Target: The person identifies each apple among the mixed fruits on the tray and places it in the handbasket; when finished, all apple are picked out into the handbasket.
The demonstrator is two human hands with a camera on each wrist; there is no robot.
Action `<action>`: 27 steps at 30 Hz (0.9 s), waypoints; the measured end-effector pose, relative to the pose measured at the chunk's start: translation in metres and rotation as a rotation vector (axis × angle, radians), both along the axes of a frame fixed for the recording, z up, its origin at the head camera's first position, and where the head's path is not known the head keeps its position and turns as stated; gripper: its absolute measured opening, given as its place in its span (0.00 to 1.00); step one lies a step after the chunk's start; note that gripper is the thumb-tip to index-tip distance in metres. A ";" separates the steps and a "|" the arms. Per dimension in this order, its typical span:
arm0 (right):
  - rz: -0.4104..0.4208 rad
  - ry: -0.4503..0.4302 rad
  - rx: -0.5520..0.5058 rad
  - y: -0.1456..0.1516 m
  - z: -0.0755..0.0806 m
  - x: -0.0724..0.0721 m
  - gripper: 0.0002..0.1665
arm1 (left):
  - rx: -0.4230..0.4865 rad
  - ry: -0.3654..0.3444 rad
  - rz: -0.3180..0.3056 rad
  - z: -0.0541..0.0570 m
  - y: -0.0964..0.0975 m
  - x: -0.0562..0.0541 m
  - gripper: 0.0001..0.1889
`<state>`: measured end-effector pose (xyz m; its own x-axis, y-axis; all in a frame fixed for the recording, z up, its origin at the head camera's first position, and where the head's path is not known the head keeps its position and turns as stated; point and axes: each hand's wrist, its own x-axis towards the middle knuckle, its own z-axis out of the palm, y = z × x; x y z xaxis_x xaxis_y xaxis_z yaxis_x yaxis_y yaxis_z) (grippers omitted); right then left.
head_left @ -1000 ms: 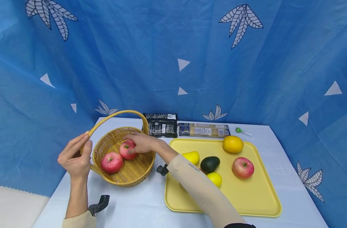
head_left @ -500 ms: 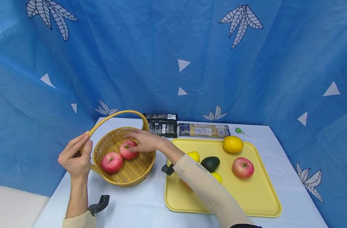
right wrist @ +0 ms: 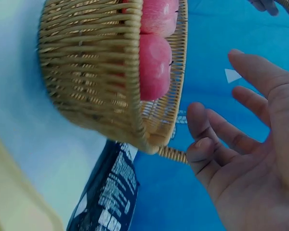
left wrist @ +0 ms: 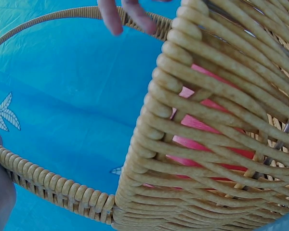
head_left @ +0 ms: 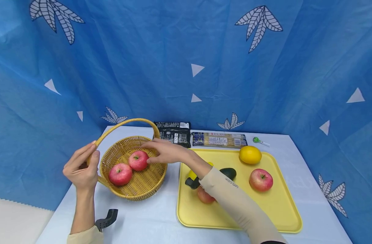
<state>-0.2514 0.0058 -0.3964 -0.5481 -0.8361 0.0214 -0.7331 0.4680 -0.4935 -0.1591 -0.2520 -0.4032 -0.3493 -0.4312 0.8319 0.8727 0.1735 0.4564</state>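
Note:
In the head view my left hand (head_left: 83, 166) grips the handle of a round wicker basket (head_left: 143, 191) on the left part of the table. Two red apples lie inside: a front-left apple (head_left: 120, 174) and a back-right apple (head_left: 138, 160). Above the basket's right side hovers my right hand (head_left: 165, 151), holding nothing. The right wrist view shows the right hand (right wrist: 250, 139) with loosely bent, spread fingers, apart from the apples. Through the weave in the left wrist view, pink-red apple skin (left wrist: 202, 139) shows.
A yellow tray (head_left: 283, 217) on the right holds a red apple (head_left: 260, 180), a yellow lemon-like fruit (head_left: 250, 155), a dark green avocado (head_left: 228, 173) and fruit partly under the right arm. Behind lie black packets (head_left: 175, 137), a noodle packet (head_left: 218, 139) and a green lollipop (head_left: 256, 139).
My right hand has come off the back-right apple and drawn rightward and slightly up, its forearm shifting over the tray. The left hand and basket stay where they were.

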 end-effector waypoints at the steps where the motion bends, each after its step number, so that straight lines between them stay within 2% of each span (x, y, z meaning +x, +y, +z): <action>1: -0.006 -0.006 -0.002 0.005 0.000 0.001 0.36 | -0.003 -0.003 0.001 0.000 0.000 0.000 0.09; 6: -0.030 -0.045 -0.030 0.026 -0.001 0.004 0.35 | -0.004 0.004 0.009 0.000 0.000 0.000 0.09; 12: -0.060 -0.097 -0.026 0.047 -0.004 0.004 0.34 | 0.011 0.018 -0.012 0.000 0.001 0.000 0.09; 27: -0.143 -0.073 0.019 0.100 -0.003 0.007 0.31 | 0.005 0.018 -0.006 -0.002 0.000 -0.001 0.09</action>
<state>-0.2449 0.1062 -0.3993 -0.6612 -0.7492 -0.0380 -0.6207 0.5749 -0.5332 -0.1597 -0.2518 -0.4050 -0.3367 -0.4338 0.8357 0.8818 0.1660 0.4415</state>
